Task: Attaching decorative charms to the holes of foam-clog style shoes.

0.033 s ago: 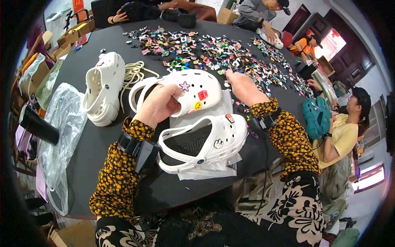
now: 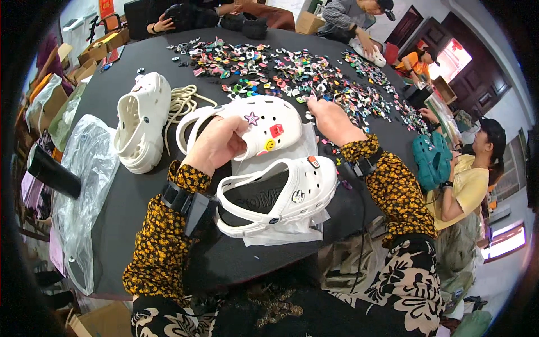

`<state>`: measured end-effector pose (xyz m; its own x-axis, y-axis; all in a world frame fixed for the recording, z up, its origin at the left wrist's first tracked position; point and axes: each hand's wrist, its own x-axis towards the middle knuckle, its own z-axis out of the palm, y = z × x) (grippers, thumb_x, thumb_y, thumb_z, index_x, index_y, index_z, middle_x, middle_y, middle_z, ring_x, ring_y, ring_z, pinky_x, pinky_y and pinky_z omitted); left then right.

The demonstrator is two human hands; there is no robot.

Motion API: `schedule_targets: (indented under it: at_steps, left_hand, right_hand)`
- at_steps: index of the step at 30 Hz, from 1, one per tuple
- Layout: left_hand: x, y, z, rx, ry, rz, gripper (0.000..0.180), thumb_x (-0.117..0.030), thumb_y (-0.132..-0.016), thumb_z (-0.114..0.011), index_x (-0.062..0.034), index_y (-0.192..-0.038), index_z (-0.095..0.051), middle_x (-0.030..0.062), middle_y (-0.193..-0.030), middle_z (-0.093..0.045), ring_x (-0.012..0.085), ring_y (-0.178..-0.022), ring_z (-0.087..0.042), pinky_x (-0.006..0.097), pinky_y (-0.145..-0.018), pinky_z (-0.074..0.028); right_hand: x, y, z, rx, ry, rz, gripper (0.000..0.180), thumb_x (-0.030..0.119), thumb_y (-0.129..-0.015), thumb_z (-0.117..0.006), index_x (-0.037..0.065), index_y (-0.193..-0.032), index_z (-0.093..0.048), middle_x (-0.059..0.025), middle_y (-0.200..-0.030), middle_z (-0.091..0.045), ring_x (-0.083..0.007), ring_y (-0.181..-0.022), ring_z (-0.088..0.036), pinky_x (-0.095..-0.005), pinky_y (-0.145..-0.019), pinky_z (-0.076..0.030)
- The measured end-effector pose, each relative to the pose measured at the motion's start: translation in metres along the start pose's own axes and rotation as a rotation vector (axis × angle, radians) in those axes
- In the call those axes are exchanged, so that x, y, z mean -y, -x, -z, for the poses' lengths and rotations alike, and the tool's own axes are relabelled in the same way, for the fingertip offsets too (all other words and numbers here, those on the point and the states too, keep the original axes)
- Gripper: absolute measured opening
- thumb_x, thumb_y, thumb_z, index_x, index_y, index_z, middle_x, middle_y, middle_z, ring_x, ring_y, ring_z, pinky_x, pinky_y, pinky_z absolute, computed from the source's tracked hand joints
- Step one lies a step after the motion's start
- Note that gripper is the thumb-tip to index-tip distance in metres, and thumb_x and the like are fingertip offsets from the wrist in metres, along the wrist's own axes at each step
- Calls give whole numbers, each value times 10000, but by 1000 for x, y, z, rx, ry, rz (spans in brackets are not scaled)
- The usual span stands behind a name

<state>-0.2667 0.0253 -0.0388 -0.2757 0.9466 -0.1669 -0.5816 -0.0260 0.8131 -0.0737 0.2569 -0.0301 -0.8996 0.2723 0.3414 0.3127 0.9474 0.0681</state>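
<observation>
My left hand (image 2: 219,143) grips a white clog (image 2: 281,121) by its foot opening, the fingers inside and the thumb on the upper. Star, red and yellow smiley charms sit on that clog's toe. Closer to me lies a second white clog (image 2: 317,185), resting on a white plastic sheet (image 2: 303,233), with a charm near the toe and another on its side. Beyond the held clog, my right hand (image 2: 334,121) reaches to the near edge of a wide spread of small colourful shoe charms (image 2: 292,70). Its thumb and fingers are pinched together; what is between them is too small to make out.
Another white clog (image 2: 143,121) stands at the left by a coil of cream cord (image 2: 182,106). Clear plastic bags (image 2: 84,185) and a black cylinder (image 2: 53,171) lie at the table's left edge. Co-workers sit around the table; one at the right holds green clogs (image 2: 432,160).
</observation>
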Motion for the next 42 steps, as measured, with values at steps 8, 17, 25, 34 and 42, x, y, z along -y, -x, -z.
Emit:
schedule_targets:
  at_steps: [8, 17, 25, 34, 42]
  left_hand:
    - [-2, -2, 4, -4, -35, 23, 148, -82, -832, -511, 12, -914, -591, 86, -824, -606, 199, -648, -595, 326, -585, -492]
    - [-1, -11, 5, 126, 154, 48, 279, -225, -935, -472, -49, -1141, -535, 92, -1082, -626, 239, -991, -633, 402, -832, -521]
    - [11, -24, 21, 143, 222, 23, 308, -281, -965, -452, -57, -1158, -539, 98, -1065, -637, 243, -961, -644, 402, -859, -519]
    - [-17, -27, 26, -30, 387, 105, 326, -226, -988, -415, 36, -1167, -491, 175, -1136, -607, 292, -1022, -623, 452, -942, -491]
    - [-18, -18, 10, -126, 363, 151, 209, -214, -985, -461, -24, -1006, -548, 101, -933, -633, 232, -790, -637, 381, -681, -531]
  right_hand:
    - [26, -10, 27, 5, -3, -81, 110, 74, -831, -539, 9, -883, -610, -184, -881, -599, -352, -889, -602, -445, -780, -493]
    - [118, -47, 48, 36, -416, 343, 226, 210, -815, -646, 32, -945, -595, -161, -949, -620, -332, -933, -598, -417, -807, -477]
    - [105, -42, 50, 124, -537, 343, 223, 139, -803, -641, 10, -969, -564, -168, -920, -600, -359, -873, -592, -422, -768, -471]
    - [104, -33, 65, -153, -311, 675, 352, 99, -716, -726, 26, -1011, -548, -158, -984, -557, -363, -967, -555, -429, -844, -454]
    - [108, -31, 51, -1, -439, 586, 276, 37, -728, -689, 27, -929, -499, -168, -919, -532, -367, -906, -549, -429, -799, -444]
